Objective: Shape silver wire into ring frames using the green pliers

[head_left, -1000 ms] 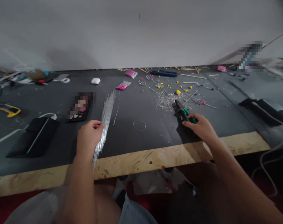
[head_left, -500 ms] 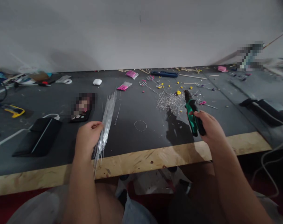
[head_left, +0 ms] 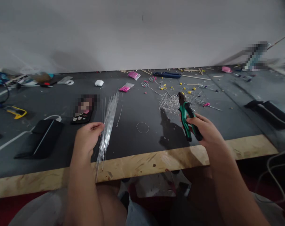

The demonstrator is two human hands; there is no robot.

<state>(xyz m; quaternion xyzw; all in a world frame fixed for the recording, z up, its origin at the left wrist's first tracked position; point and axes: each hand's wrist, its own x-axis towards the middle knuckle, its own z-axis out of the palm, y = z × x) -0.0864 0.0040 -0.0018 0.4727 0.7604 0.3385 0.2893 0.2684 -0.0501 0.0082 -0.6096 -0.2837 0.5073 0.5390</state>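
My left hand (head_left: 89,135) is closed in a pinch at the left edge of a bundle of thin silvery wires (head_left: 109,122). A single wire (head_left: 103,110) stands slightly apart from the bundle and runs up from my fingertips. My right hand (head_left: 205,128) grips green-and-black pliers (head_left: 188,117), jaws pointing away from me, above the table. Beyond the pliers lies a pile of short wire pieces (head_left: 169,102). Between my hands a wire ring (head_left: 142,127) rests on the dark tabletop, and a wire with a twisted end (head_left: 119,116) lies right of the bundle.
A phone (head_left: 82,110), black case (head_left: 40,138) and yellow-handled cutter (head_left: 16,111) lie at left. Pink packets (head_left: 126,87), a white earbud case (head_left: 99,83), yellow bits (head_left: 189,92) and a dark blue tool (head_left: 167,74) are farther back. The wooden table edge (head_left: 142,166) runs in front.
My right hand has moved the pliers left and slightly toward me, turning them a little. My left hand stays pinched at the wire bundle. The view has shifted slightly.
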